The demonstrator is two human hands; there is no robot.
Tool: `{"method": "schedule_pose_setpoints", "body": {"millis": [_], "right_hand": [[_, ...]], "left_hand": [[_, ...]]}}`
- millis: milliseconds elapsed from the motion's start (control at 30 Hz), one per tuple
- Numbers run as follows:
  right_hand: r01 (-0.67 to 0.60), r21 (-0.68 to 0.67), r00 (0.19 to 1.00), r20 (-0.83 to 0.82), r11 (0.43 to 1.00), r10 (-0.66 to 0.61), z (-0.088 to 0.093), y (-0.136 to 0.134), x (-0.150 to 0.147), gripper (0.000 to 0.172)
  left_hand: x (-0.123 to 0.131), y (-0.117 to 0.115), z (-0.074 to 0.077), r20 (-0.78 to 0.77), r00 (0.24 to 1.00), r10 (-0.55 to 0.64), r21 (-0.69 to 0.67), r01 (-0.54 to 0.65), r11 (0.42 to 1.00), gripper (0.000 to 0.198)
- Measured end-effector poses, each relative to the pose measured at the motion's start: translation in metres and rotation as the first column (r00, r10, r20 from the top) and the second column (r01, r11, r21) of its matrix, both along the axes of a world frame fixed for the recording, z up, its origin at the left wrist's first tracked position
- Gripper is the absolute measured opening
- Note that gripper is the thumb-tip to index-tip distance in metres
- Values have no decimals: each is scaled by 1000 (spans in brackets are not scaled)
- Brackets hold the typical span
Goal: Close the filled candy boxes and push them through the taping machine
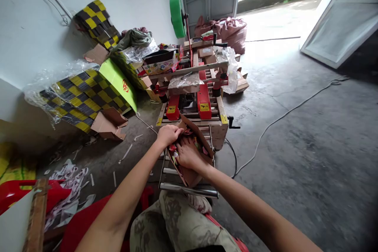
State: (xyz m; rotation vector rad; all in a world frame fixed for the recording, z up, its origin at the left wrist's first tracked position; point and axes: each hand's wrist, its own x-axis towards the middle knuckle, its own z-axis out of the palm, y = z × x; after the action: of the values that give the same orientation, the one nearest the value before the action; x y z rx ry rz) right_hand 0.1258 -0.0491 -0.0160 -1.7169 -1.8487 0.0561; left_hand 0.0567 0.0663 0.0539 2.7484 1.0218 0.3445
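Observation:
A cardboard box (201,136) with raised flaps sits on the near rollers of a carton-sealing machine (219,106), colourful small packets (173,148) inside it. My left hand (169,135) is closed on the box's far left edge, thumb and fingers at the flap. Reaching into the box, my right hand (190,154) lies palm down over the packets with its fingers stretched out. Part of the contents is hidden beneath that hand.
A green tape roll (177,16) stands above the machine. Yellow-and-black stacks (76,98) line the left wall, near an open carton (110,123). A cable (274,120) crosses the floor at right. Paper strips (66,183) litter the lower left.

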Motion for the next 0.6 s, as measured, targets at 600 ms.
{"method": "schedule_pose_setpoints", "body": {"millis": [600], "right_hand": [[156,-103,987,46,982,-152,-3,-11,27,31]], "left_hand": [[29,17,-47,388,919,65,-107,-25,994,35]]}}
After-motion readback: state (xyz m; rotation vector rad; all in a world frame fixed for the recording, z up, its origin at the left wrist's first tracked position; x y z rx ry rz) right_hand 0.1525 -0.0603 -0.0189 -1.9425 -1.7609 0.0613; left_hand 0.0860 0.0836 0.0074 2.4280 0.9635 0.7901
